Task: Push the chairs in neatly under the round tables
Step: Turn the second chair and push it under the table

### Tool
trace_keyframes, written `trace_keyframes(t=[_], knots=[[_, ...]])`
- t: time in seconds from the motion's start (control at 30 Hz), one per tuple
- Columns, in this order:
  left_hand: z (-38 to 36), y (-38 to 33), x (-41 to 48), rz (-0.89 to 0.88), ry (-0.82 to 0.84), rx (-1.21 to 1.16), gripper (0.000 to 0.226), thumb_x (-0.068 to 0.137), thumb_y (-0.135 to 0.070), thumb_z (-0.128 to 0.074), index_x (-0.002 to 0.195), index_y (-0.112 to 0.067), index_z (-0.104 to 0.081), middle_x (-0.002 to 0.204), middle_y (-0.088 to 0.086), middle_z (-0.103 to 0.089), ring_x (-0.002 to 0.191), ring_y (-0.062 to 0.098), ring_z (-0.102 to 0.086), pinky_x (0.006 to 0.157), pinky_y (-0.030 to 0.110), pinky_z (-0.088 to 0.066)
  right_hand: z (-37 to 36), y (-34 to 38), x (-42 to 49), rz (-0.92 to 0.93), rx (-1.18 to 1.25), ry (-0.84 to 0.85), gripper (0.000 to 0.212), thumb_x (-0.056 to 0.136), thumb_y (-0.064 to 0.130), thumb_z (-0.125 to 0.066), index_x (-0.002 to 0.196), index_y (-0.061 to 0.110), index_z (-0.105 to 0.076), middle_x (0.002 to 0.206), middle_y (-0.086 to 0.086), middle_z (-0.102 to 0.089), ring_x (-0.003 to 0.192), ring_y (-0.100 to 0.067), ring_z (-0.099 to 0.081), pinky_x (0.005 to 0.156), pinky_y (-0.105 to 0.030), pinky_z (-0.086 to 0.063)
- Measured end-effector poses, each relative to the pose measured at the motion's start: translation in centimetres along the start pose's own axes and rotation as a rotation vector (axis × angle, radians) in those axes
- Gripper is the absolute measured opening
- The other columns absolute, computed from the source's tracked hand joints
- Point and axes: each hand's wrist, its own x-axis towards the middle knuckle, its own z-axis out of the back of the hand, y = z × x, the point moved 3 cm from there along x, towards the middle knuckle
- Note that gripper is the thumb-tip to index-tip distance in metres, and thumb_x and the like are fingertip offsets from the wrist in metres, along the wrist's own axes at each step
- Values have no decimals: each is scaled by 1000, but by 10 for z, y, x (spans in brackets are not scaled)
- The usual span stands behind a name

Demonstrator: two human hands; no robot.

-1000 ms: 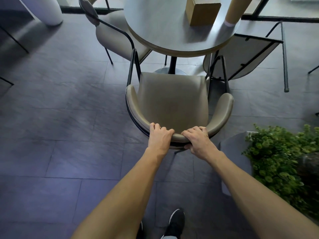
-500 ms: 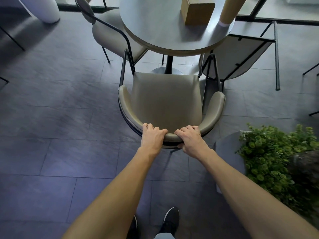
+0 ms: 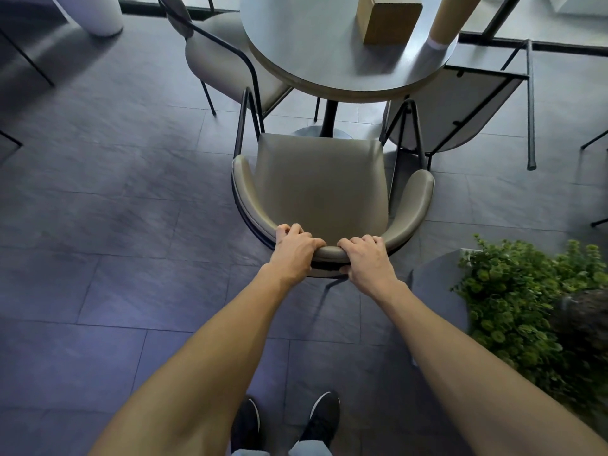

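Observation:
A beige armchair (image 3: 320, 182) with black metal legs faces the round grey table (image 3: 322, 51); its seat front lies just short of the table's edge. My left hand (image 3: 294, 250) grips the top of the curved backrest, fingers curled over it. My right hand (image 3: 367, 258) grips the same rail right beside it, thumb underneath. A second beige chair (image 3: 223, 60) stands at the table's left, partly under the top. A third chair (image 3: 460, 106) sits at the right, tilted, with its pale underside showing.
A cardboard box (image 3: 386, 19) and a cardboard tube (image 3: 445, 21) stand on the table. A leafy green plant in a grey planter (image 3: 526, 301) is close on my right. A white column base (image 3: 98, 14) stands far left. Dark tiled floor spreads to the left.
The chair and both hands have stayed together while I stepped closer; both my shoes now show below, and the chair's seat sits slightly nearer the table's pedestal.

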Motion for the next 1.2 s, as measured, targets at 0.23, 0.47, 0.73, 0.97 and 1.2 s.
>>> trace_keyframes(t=[0.23,0.47,0.73,0.97,1.2], knots=[[1,7,-4,-6,22,23,47,84,-13,-60,125,-37,-63,109,-6,-68,110,22,-43,97,41,-23,-1,11,-4,-49,62,14,24,90,12,-53,110,25,-60,97,2,-64,94,-24,-50,88,-36,-31],[1,-1,-2,70,-5,70,43,85,-13,-59,119,-38,-64,104,-7,-69,101,23,-47,99,39,-28,-3,5,-2,5,111,56,32,87,8,-53,112,28,-57,104,5,-57,102,-22,-45,91,-38,-26],[-8,-7,-9,65,-9,33,45,83,-11,-59,118,-39,-64,98,-8,-68,97,21,-43,93,38,-28,1,-3,-6,39,96,94,25,89,16,-54,111,27,-57,106,5,-57,104,-22,-46,92,-37,-27],[-7,-1,-11,16,2,3,49,85,-12,-59,125,-40,-63,106,-9,-67,101,20,-42,93,39,-26,2,10,-14,-23,12,6,26,87,12,-53,109,25,-56,101,1,-60,97,-25,-50,91,-38,-33],[-2,-2,-11,17,3,-3,50,83,-10,-59,123,-39,-65,102,-8,-69,102,22,-43,93,38,-26,1,10,-15,-18,11,46,28,84,13,-55,111,24,-54,104,-1,-58,100,-27,-50,91,-40,-33]])
